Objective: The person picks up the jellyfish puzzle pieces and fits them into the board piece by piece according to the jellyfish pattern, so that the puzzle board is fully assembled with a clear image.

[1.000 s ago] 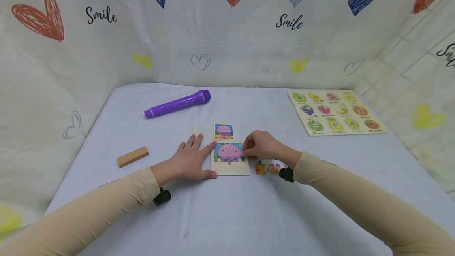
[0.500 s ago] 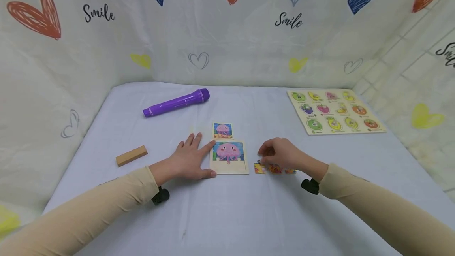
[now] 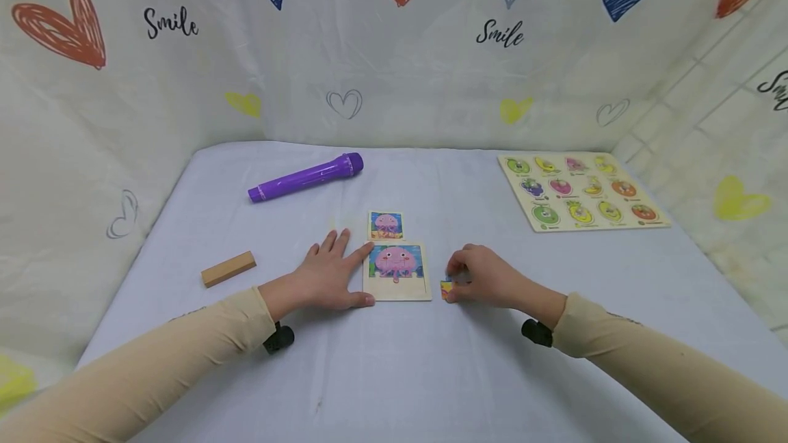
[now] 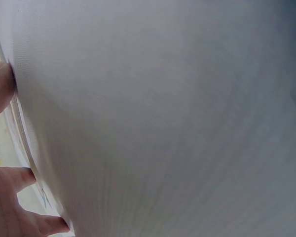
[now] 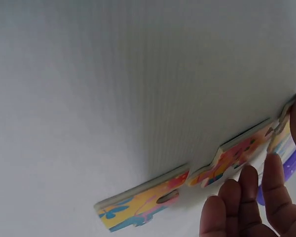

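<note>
My left hand (image 3: 326,279) lies spread on the table, its index finger and thumb touching the left edge of a wooden puzzle board (image 3: 400,292). The board's upper part holds fitted pieces showing a pink jellyfish (image 3: 396,262); its lower part is bare wood. A small jellyfish picture card (image 3: 386,225) lies just behind it. Right of the board, my right hand (image 3: 486,279) pinches a yellow-orange puzzle piece (image 3: 446,290) between thumb and index finger. In the right wrist view, two more pieces lie flat beside it, a middle piece (image 5: 237,153) and an end piece (image 5: 143,200).
A purple toy microphone (image 3: 306,178) lies at the back left. A wooden block (image 3: 228,269) sits left of my left hand. At the back right lies a fruit puzzle board (image 3: 581,193). A patterned curtain (image 3: 418,74) hangs behind the table.
My right hand has moved from the board's right edge to the loose pieces, come down, and taken hold of the nearest one. The left hand has stayed in place.
</note>
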A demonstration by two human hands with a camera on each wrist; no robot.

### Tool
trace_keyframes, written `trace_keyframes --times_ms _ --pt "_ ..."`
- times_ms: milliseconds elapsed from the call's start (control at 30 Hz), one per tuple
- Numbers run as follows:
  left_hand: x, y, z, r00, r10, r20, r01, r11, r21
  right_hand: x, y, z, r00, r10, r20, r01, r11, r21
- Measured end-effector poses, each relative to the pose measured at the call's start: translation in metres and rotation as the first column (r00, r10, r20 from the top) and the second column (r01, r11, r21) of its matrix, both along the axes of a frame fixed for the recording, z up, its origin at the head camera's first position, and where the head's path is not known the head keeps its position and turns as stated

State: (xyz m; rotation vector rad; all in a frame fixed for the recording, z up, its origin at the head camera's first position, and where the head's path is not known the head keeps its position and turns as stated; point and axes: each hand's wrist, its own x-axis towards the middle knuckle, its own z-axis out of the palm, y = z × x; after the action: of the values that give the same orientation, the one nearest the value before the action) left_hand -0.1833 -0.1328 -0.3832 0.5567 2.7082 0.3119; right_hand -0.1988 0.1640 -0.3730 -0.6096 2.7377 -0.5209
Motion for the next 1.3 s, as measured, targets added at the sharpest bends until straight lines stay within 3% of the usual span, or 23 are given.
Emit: trace_keyframes --times_ms 467,600,733,967,1300 --pt "-0.001 -0.001 -0.001 1.000 -0.003 -0.005 0.003 1.000 0.004 0.008 -0.002 0.000 0.999 0.018 0.041 -0.010 0.984 -0.176" --pt "-0.001 -0.001 -0.001 1.000 -0.004 -0.008 0.004 1.000 0.002 0.007 0.000 0.001 0.998 0.047 0.041 -0.038 0.978 -0.204" --pt "-0.001 -0.001 -0.001 1.000 -0.008 -0.012 0.008 1.000 0.001 0.004 -0.005 0.006 0.997 0.032 0.066 -0.017 0.977 -0.212" --pt "-0.001 -0.001 -0.002 1.000 -0.007 -0.009 0.007 1.000 0.005 -0.002 -0.034 0.008 0.992 0.002 0.127 0.030 0.968 -0.249" --pt "0.000 -0.001 -0.001 1.000 -0.005 -0.014 0.005 1.000 0.000 -0.006 -0.079 0.005 0.987 0.027 0.158 0.016 0.963 -0.268"
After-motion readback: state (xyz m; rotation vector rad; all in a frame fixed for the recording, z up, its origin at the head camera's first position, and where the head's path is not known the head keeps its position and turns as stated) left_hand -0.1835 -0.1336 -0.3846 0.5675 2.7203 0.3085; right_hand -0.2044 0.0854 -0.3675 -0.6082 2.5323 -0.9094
